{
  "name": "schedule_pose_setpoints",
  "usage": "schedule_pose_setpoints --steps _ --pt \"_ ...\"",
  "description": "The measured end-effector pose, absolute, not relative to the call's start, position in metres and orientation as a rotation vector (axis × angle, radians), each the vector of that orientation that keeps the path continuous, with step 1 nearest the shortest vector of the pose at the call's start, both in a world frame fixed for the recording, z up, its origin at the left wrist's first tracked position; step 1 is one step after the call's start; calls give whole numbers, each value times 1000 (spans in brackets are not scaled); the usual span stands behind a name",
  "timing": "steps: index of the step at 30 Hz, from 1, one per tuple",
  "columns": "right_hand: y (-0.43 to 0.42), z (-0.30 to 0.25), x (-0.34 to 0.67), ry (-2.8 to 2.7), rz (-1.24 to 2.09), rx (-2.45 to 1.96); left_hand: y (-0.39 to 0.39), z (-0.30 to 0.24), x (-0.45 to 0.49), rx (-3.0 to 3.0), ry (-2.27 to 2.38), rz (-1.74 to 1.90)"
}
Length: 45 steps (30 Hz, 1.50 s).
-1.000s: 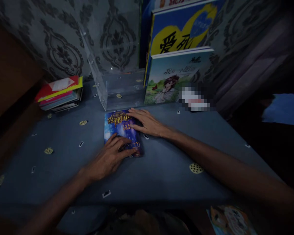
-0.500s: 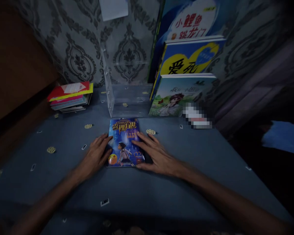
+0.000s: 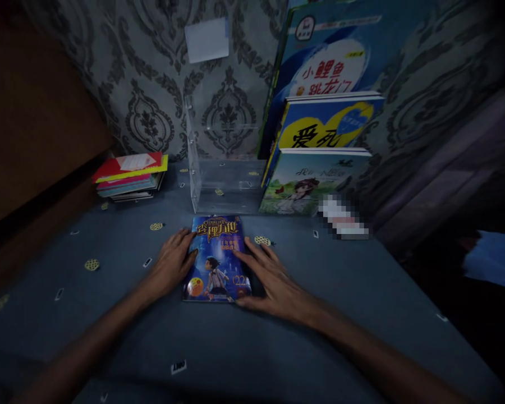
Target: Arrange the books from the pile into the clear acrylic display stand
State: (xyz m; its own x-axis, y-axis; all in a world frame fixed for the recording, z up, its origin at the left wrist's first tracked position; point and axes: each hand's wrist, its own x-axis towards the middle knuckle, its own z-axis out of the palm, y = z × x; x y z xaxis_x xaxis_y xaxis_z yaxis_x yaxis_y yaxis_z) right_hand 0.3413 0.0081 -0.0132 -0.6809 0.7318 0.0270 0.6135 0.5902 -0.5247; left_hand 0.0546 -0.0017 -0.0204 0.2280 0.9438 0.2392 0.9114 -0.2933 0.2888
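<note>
Flanking a blue comic-cover paperback (image 3: 215, 261), head view: left hand (image 3: 171, 262) at its left edge, right hand (image 3: 274, 282) at its right, fingers loosely spread. Book flat on bench (image 3: 235, 348), long axis toward clear acrylic rack (image 3: 193, 168); hands about equally near.

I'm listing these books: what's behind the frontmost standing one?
Behind the front book stand a blue-and-yellow book and, farther back, a blue book; their lower parts are covered.

Tabletop (image 3: 244, 353) open before the book (image 3: 217, 261); acrylic rack (image 3: 235, 185) blocks behind.
</note>
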Motion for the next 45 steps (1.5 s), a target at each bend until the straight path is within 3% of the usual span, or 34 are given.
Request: schedule_pose_setpoints --steps 12,22,28,32,39,45 --pt "9 -13 341 -2575 726 -1029 22 -32 60 2314 1853 750" --pt "5 2 343 -2518 970 -1165 25 -14 74 1146 1416 1305" --pt "4 3 345 -2386 995 -1213 17 -3 81 662 1210 1112" --pt "9 -13 344 -2180 1048 -1210 18 -12 82 491 1138 1226" --pt "21 -30 338 -1567 1589 -931 18 -13 86 381 929 1245" --pt "29 -20 344 -1504 1723 -928 10 -15 82 483 1104 1176"
